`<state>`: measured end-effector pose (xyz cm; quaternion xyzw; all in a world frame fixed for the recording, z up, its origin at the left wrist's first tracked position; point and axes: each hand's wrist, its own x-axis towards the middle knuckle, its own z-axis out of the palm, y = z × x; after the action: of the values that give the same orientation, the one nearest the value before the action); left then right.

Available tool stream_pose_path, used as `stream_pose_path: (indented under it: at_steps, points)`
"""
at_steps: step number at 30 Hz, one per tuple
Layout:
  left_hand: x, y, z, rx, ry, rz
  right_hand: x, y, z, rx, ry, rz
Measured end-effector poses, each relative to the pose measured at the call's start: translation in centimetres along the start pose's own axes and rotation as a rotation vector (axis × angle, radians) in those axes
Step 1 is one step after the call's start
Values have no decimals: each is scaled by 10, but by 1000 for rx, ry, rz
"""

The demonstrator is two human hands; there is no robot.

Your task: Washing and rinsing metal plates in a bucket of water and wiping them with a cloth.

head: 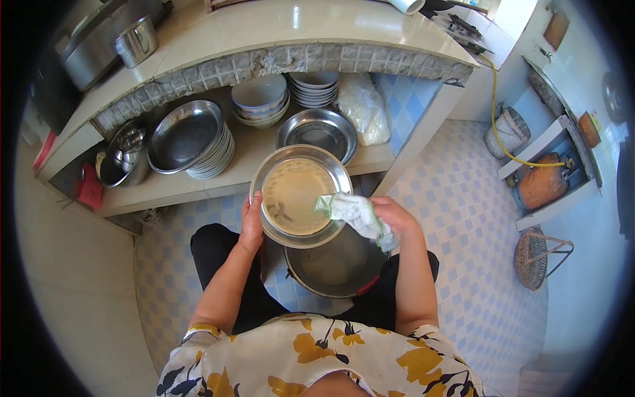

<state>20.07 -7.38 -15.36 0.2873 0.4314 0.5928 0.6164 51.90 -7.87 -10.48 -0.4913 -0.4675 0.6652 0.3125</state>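
A round stainless steel basin (pixel 297 196) is tilted in front of me, with my left hand (pixel 252 218) gripping its left rim. My right hand (pixel 394 214) holds a white cloth with green edging (pixel 354 211), whose free end lies over the basin's right side. Below the basin, between my knees, stands a wide bucket (pixel 332 268) with cloudy liquid in it; something red shows at its right rim. Just behind the held basin, another steel basin (pixel 320 131) rests on the shelf.
The shelf under the tiled counter (pixel 307 57) holds stacked bowls (pixel 260 101), small dishes (pixel 314 90), a basin on a plate stack (pixel 186 136), ladles in a pot (pixel 130 154) and a plastic bag (pixel 364 109). At right are a wicker basket (pixel 531 258), a bucket (pixel 507 131) and a gas cylinder (pixel 540 183).
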Motion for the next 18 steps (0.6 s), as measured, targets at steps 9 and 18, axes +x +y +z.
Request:
stream_pose_path:
  at_steps: [9, 18]
  points:
    - [7, 32, 18, -182, -34, -4, -17, -3, -34, 1079, -70, -747]
    - [75, 36, 72, -65, -93, -183, -35, -43, 9, 1013, -307, -725]
